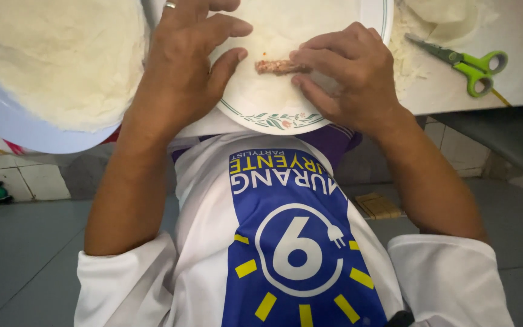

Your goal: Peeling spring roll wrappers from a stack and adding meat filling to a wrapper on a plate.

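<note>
A white table edge over grey floor. My right hand (pixel 352 75) pinches one end of a strip of reddish filling (pixel 276 66); my left hand (pixel 192 57) rests fingers loosely spread beside the other end, on a thin wrapper (pixel 267 100) covering a floral-rimmed plate (pixel 273 123). Green scissors (pixel 470 66) lie well right.
</note>
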